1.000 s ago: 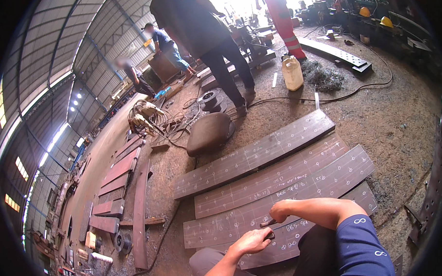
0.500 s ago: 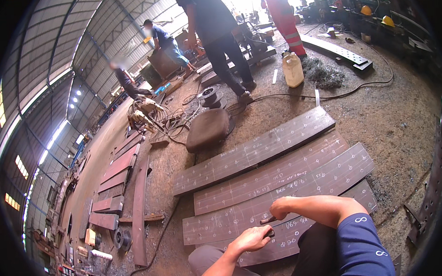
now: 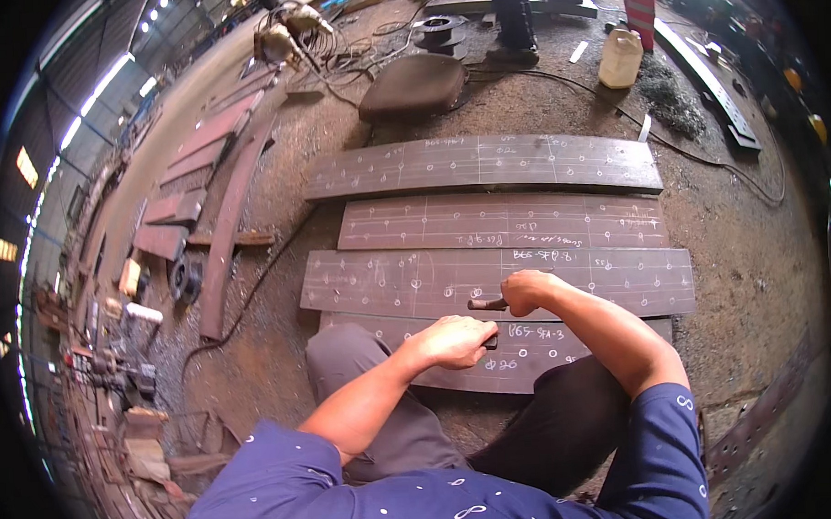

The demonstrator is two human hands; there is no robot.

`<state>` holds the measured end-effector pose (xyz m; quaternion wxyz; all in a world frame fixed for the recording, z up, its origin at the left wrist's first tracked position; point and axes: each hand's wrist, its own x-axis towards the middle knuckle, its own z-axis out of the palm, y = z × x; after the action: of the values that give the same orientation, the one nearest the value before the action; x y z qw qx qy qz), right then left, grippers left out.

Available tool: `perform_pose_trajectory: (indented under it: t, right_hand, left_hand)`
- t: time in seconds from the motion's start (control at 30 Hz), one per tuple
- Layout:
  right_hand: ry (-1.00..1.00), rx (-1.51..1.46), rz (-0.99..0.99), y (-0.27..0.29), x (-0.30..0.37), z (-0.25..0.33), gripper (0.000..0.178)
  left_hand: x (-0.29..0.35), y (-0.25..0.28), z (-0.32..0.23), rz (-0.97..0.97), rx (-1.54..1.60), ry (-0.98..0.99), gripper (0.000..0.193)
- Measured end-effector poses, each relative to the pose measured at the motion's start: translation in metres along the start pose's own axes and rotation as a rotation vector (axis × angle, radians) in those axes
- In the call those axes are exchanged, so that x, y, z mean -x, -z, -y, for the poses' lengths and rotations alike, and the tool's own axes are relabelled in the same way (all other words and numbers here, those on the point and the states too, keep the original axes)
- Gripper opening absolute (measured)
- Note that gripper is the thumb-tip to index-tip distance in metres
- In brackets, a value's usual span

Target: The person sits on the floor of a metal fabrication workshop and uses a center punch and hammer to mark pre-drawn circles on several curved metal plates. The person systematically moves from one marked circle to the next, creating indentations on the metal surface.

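Note:
My right hand [image 3: 529, 292] is closed round a short brown rod-like tool [image 3: 484, 305], whose blunt end sticks out to the left. Just below and left of it, my left hand [image 3: 455, 341] grips a small dark piece [image 3: 491, 337], mostly hidden by the fingers. Both hands are over the two nearest steel plates, the near plate [image 3: 475, 378] and the second plate [image 3: 361, 284]. Behind these lie a third plate [image 3: 405, 225] and a far, thicker plate [image 3: 394, 173]. White chalk lines, circles and writing mark them all.
A brown seat cushion [image 3: 412, 88], a wire spool [image 3: 441, 37] and a pale jerrycan [image 3: 621, 58] stand beyond the plates. A dark cable [image 3: 696, 154] crosses the floor. More steel strips [image 3: 232, 238] lie at left. Two people's legs [image 3: 514, 18] show at the far side.
My view has tilted down and levelled, so the plates sit higher and my torso shows. Both hands stay close together over the near plates, still gripping the same items.

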<state>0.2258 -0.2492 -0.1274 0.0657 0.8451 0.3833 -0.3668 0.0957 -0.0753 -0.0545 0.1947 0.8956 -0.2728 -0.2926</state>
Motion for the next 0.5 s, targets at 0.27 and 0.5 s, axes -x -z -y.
perform_pose_trajectory:
  t: [0.27,0.5]
  right_hand:
    - [-0.009,-0.017,0.002,0.003,0.005,0.008,0.029]
    - [0.009,-0.067,-0.034,-0.001,0.001,0.002,0.027]
  left_hand:
    - [0.004,0.000,-0.002,0.016,-0.008,-0.022,0.026]
    - [0.004,0.009,-0.005,0.032,-0.018,-0.013,0.026]
